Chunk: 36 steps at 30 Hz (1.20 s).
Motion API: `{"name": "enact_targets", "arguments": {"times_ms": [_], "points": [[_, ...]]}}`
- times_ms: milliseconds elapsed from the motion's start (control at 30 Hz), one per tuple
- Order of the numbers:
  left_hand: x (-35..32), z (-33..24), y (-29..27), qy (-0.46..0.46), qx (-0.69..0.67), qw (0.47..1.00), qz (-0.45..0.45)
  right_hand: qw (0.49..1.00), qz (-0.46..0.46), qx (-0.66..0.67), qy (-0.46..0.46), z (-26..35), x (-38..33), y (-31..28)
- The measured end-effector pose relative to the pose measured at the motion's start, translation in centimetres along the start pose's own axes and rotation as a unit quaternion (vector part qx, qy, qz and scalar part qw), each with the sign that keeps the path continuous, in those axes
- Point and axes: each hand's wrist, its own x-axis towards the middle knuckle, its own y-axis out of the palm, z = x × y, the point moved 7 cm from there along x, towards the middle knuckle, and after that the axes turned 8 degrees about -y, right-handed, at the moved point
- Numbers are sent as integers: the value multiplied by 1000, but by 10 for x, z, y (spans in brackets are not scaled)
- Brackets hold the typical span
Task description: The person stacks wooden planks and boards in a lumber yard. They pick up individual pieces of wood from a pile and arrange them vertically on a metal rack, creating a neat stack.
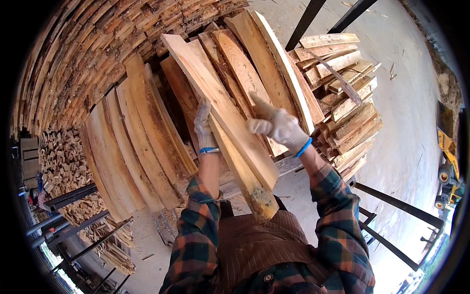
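- While our left hand [202, 128] is gripping the near-left edges of a wide plank [220, 98] and a narrower board [245, 183], both are slanting between our hands.
- Our right hand [284, 128] is holding its fingers spread beside the plank's other edge; we cannot tell whether its thumb is touching.
- Long planks [142, 122] are lying left of our left hand.
- Short boards [357, 125] are stacking up right of our right hand.
- Farther right, a yellow loader [446, 147] is standing.

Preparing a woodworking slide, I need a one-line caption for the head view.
Gloved left hand holding two overlapping planks, gloved right hand open near their right edge, above rough-sawn boards.
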Motion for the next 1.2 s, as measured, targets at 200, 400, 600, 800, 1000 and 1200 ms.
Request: {"name": "enact_targets", "arguments": {"times_ms": [200, 400, 600, 800, 1000, 1200], "points": [[-3, 13, 17, 8, -47, 998, 27, 998, 35, 56, -7, -16, 4, 49], [23, 26, -39, 34, -121, 991, -41, 970, -4, 243, 10, -14, -13, 36], [-22, -11, -44, -12, -85, 996, 26, 973, -55, -203, 100, 19, 11, -18], [-72, -60, -87, 27, -59, 998, 14, 904, -91, -415, 42, -8, 38, -9], [-120, -89, -154, 122, -144, 982, 3, 828, 75, -550, 79, 12, 43, 127], [-186, -97, -200, 170, -155, 972, 48, 903, 101, -392, 145, 15, 49, 106]]}}
